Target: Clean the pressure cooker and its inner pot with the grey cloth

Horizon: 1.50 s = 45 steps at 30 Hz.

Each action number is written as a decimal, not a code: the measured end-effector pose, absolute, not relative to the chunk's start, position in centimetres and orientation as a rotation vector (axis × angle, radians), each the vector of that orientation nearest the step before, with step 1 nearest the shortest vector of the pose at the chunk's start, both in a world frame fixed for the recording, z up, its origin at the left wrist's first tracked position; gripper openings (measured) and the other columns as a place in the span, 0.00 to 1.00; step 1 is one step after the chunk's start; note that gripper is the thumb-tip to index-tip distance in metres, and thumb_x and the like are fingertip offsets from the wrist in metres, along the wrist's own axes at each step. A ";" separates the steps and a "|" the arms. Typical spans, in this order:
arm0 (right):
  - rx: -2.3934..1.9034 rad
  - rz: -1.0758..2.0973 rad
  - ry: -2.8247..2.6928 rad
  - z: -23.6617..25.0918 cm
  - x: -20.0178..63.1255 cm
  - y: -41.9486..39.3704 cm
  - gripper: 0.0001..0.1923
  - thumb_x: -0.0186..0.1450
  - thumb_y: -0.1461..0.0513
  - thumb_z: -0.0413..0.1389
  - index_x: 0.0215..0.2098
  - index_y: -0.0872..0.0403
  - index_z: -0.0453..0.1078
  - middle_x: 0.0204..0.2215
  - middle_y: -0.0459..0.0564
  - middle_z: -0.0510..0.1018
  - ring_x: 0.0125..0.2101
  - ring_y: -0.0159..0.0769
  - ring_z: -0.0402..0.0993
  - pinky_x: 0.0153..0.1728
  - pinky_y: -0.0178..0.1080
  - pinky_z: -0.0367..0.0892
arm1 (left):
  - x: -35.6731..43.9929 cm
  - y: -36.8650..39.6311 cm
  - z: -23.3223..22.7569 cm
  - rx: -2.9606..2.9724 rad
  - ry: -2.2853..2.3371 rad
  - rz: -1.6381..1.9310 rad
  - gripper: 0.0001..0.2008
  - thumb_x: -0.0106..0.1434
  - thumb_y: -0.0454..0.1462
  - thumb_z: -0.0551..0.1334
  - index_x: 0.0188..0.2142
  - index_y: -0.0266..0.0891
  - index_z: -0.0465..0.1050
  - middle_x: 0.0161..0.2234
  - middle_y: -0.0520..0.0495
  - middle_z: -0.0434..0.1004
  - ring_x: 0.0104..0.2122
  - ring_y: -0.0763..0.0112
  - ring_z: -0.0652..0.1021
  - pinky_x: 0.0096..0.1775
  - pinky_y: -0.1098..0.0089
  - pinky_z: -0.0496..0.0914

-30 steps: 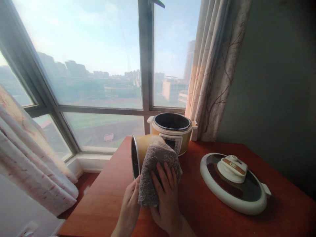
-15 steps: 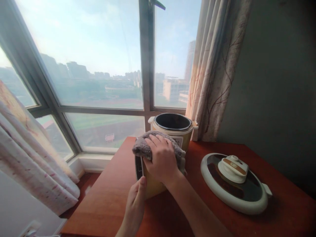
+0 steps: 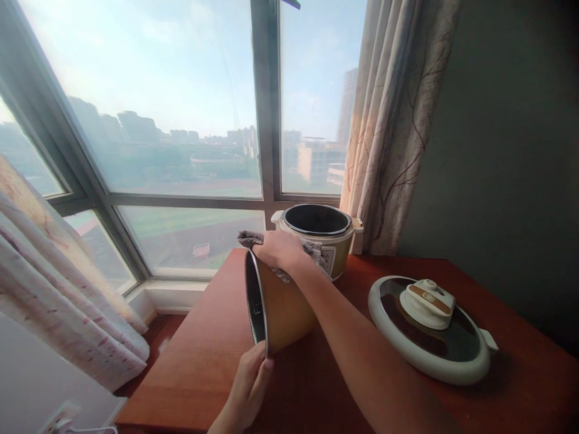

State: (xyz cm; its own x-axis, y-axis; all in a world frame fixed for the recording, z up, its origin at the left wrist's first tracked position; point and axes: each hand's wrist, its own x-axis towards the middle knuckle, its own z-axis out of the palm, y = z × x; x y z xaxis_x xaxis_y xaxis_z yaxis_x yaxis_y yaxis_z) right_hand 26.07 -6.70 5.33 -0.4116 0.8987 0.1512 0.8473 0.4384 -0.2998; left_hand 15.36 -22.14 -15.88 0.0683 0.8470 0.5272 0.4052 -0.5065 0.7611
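**Pot on its side, wiped by the window**

Nearest, the left hand (image 3: 248,386) curls around the lower rim of the yellow inner pot (image 3: 278,301), which lies tipped on its side on the red tabletop (image 3: 194,361), mouth facing left. The right hand (image 3: 279,248) presses a grey cloth (image 3: 253,239) against the pot's top. To the right lies the round lid (image 3: 427,328). Behind stands the open cooker (image 3: 319,235), against the window (image 3: 181,120).

bright hazy daylight through window (image 3: 181,120); right wall (image 3: 511,150) dim; wide-angle bending at edges.
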 end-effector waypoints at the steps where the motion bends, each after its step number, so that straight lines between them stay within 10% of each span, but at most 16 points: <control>1: -1.496 0.249 -2.400 5.3 26.1 -6.9 0.24 0.63 0.50 0.48 0.51 0.50 0.75 0.46 0.58 0.81 0.47 0.52 0.76 0.44 0.47 0.69 | 15.3 -22.1 -15.9 1.948 1.241 1.427 0.27 0.69 0.53 0.51 0.44 0.36 0.81 0.40 0.38 0.83 0.37 0.58 0.79 0.41 0.66 0.75; 16: -1.361 0.045 -2.265 4.2 26.8 -9.2 0.21 0.68 0.51 0.47 0.47 0.52 0.74 0.43 0.56 0.80 0.45 0.47 0.74 0.48 0.47 0.64 | 16.4 -22.4 -16.8 1.692 1.467 1.499 0.30 0.64 0.59 0.55 0.34 0.36 0.82 0.33 0.39 0.83 0.32 0.57 0.79 0.37 0.65 0.74; 27: -1.042 -0.041 -2.065 -1.4 29.4 -15.1 0.31 0.64 0.57 0.53 0.65 0.54 0.60 0.67 0.50 0.61 0.66 0.45 0.50 0.68 0.50 0.38 | 17.7 -22.1 -14.9 1.543 1.419 1.452 0.30 0.64 0.59 0.53 0.26 0.35 0.74 0.22 0.47 0.72 0.24 0.67 0.71 0.30 0.70 0.69; 45: -0.905 -0.071 -2.055 -14.5 32.3 -20.8 0.39 0.61 0.64 0.49 0.71 0.51 0.47 0.71 0.53 0.49 0.70 0.53 0.40 0.62 0.63 0.52 | 17.6 -20.5 -12.8 1.353 1.235 1.597 0.28 0.54 0.59 0.63 0.23 0.35 0.78 0.20 0.46 0.74 0.22 0.67 0.69 0.23 0.71 0.69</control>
State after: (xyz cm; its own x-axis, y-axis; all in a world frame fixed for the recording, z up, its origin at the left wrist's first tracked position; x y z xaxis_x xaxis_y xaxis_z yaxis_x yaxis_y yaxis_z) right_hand 32.30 -20.75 -14.54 -0.3619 0.5744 0.7343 0.6240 0.7344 -0.2670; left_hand 17.57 -20.49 -12.78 -0.2126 0.9264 0.3108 0.0681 -0.3033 0.9505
